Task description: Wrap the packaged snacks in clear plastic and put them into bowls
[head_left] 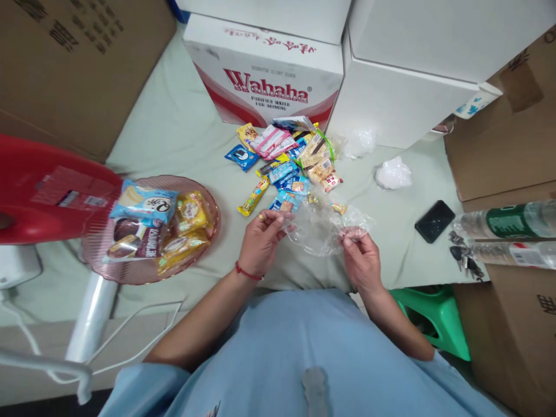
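Note:
A clear plastic bag (315,229) is stretched between my two hands at the near edge of the cloth-covered table. My left hand (263,240), with a red cord on the wrist, pinches one side of it. The fingers of my right hand (360,255) are closed on the other side. Just beyond the bag lies a heap of wrapped snacks, among them a pink packet (273,142), a blue packet (241,157) and a yellow packet (254,196). A pink glass plate (216,223) on the left holds several larger packaged snacks.
A Wahaba-style water carton (269,87) and white boxes (399,92) stand behind the heap. Crumpled white plastic (393,173), a phone (434,221), keys (466,255) and bottles (516,221) lie right. A red object (43,191) overhangs the plate; a green stool (438,318) stands below.

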Demonstrator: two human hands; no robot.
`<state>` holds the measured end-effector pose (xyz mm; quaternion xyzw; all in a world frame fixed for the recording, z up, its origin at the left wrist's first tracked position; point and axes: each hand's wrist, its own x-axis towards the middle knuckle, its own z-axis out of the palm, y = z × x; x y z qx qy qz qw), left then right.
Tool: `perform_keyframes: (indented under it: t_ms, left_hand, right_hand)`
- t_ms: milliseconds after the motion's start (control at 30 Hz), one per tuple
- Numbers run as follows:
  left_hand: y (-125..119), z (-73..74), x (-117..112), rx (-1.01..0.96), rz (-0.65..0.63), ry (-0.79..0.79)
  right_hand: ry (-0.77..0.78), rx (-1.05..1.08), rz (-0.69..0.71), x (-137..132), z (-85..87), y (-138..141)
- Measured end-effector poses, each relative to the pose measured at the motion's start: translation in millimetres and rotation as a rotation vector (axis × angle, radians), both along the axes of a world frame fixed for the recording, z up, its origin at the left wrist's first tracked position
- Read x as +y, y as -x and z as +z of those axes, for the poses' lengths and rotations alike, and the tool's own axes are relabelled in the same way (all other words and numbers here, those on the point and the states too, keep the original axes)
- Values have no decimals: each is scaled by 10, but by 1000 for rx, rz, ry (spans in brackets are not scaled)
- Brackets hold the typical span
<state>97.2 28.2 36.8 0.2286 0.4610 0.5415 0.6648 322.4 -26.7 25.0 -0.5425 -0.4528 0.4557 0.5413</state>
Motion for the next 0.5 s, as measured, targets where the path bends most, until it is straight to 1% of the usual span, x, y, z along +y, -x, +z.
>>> perform_keyframes:
  t_ms: [33,67,167,200,233,267,333,367,433,467,500]
  left_hand:
    - [60,-29,-48,-5,15,2]
    - [119,-65,-108,1,17,4]
    - [273,-213,-332,56,-18,18]
    - [309,-265,-406,83,-32,21]
    - [337,-310,-473,116,-48,19]
    - [355,-345,-529,154,-61,10]
    - [362,-369,-599,235,-91,-29]
    - [353,-355,-614,268,-109,-56]
    - [315,-290,-615,306,-154,-109]
    - [293,-249,-608,320,-181,-134]
    - [273,-212,-601,337,-214,-155]
  right_hand:
    - [39,-41,73,-45,3,-110]
    - [107,-108,195,-85,19,-239]
    - [377,-322,667,-118,148,-688]
    - [439,-378,753,-92,214,-823]
    - [468,-432,766,-52,287,-929]
    - [470,-488,723,-4,362,-993]
    - [420,-598,611,90,491,-966]
    - [376,-642,604,124,532,-873]
    - [269,-705,691,158,538,-568]
    - [204,-735,731,165,498,-385]
    - [146,-767,741,171,432,-202]
